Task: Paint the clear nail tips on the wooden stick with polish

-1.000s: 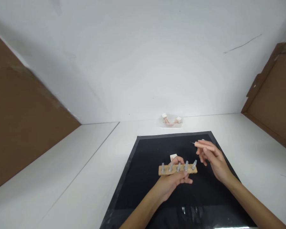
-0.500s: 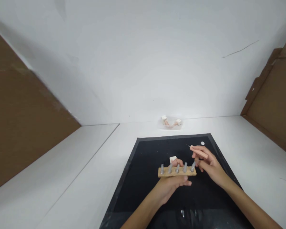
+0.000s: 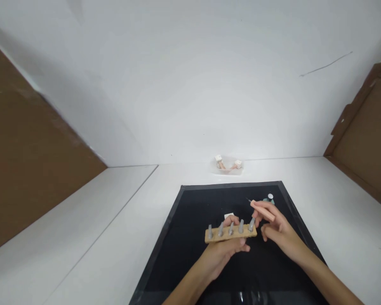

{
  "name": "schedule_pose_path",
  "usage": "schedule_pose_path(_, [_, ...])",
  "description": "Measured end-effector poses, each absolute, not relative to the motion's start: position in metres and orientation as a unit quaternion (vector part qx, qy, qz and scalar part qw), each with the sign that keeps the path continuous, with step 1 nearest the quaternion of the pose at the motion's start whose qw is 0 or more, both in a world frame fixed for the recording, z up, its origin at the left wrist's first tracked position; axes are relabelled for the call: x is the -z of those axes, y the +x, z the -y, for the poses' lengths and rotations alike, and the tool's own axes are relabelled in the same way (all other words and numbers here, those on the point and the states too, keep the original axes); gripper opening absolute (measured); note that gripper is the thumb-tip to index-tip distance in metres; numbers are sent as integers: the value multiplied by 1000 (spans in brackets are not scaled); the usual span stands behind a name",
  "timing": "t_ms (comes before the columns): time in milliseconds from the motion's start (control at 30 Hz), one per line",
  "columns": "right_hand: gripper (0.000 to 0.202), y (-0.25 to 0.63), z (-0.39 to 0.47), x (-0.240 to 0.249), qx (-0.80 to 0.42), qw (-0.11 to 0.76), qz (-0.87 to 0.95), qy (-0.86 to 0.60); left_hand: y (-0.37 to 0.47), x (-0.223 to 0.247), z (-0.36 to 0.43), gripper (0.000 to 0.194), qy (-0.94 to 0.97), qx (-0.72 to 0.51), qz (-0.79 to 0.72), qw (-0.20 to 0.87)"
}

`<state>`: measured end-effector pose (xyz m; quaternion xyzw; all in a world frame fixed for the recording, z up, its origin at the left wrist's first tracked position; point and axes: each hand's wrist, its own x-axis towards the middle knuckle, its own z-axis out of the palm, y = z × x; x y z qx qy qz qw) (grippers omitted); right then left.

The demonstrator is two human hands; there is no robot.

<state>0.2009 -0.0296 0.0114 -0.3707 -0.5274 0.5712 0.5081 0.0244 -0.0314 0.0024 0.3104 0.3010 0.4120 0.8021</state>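
Note:
My left hand (image 3: 224,252) is closed around a light wooden strip (image 3: 230,238), thumb in front and fingers behind. Several grey, tapered tips (image 3: 231,228) stand in a row on it, the rightmost leaning right. Just right of the strip, my right hand (image 3: 277,224) grips a peach-handled tool (image 3: 263,210) with a thin dark point aimed up and left, like a fine brush. Its fingertips come close to the rightmost tip; whether they touch it I cannot tell. Behind my left fingers a white block (image 3: 229,215) shows in part.
A black mat (image 3: 184,237) lies under both hands on the white table (image 3: 120,237). Beyond my right hand stands a small teal bottle (image 3: 269,198) with a white top, partly hidden. At the back, a clear tray (image 3: 227,171) holds white blocks with peach stems. Brown panels flank the table.
The wooden strip and my left hand have shifted slightly left and down in view. My right thumb has moved down, away from the strip's right end. More of the teal bottle shows.

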Motion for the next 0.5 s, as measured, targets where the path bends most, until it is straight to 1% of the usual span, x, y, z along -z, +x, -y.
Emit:
schedule_pose_path(233, [53, 200, 28, -3, -651, 483, 499, -307, 25, 0, 26, 34, 294, -419, -293, 807])
schedule_pose_path(500, [44, 198, 25, 4, -663, 495, 468, -311, 29, 0, 23, 38, 314, -407, -283, 809])
